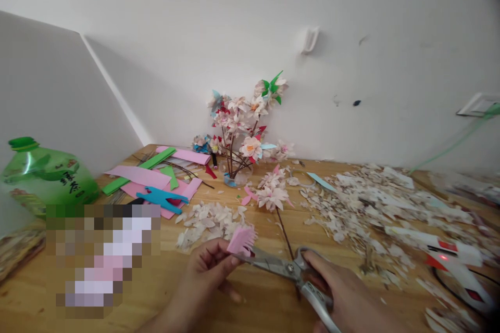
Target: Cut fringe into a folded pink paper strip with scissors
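Between the thumb and fingers of my left hand (211,265) is a small piece of pink paper (239,241), its far edge cut into a fringe. My right hand (344,291) grips a pair of metal scissors (289,269) by the handles. The blades point left and meet the pink paper at its lower edge. Just beyond lies a handmade flower (272,195) with pale petals and a dark stem, which passes behind the scissors. A heap of loose pale petals (213,223) lies beyond my left hand.
Several finished flowers stand in a small clear vase (237,173) by the wall. Coloured paper strips (140,174) and a green bottle (47,177) are at left. At right are scattered dried petals (351,208) and a white glue gun (457,255) with a red light. One area at left is pixelated.
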`<state>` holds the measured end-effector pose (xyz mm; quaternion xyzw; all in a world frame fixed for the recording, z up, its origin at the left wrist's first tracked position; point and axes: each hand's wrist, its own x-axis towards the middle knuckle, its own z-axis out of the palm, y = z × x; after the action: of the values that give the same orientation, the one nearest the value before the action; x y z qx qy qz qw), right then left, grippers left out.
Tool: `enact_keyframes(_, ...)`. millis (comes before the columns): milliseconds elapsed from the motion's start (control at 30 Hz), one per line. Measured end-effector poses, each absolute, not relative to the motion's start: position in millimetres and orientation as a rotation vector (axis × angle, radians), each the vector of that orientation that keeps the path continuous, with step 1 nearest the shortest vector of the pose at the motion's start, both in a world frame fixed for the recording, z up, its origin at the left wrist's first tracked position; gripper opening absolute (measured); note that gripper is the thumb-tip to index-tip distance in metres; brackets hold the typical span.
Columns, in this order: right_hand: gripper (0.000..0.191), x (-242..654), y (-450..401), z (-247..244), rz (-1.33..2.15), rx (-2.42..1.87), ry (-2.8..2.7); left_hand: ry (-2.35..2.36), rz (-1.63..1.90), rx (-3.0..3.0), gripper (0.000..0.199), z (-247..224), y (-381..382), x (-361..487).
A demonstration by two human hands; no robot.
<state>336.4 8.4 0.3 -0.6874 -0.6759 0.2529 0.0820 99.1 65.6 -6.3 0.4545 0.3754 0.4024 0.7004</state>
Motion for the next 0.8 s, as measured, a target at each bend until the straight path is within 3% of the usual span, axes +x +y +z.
enact_keyframes(133, 0.088, 336.8, 7.8, -1.5, 0.761, -2.046, -2.032, 0.841, 0.873, 1.005, 0.022, -6.3, 63.8, 99.3)
enact_keyframes(333, 0.066, 337.5, 7.0, -3.6, 0.687, -2.008, -2.076, 0.861, 0.877, 1.01, 0.022, -5.8, 63.8, 100.2)
enact_keyframes(800, 0.055, 335.7, 6.0, -1.2, 0.686, -1.955, -2.084, 0.854, 0.876, 0.977, 0.023, -7.1, 63.9, 100.1)
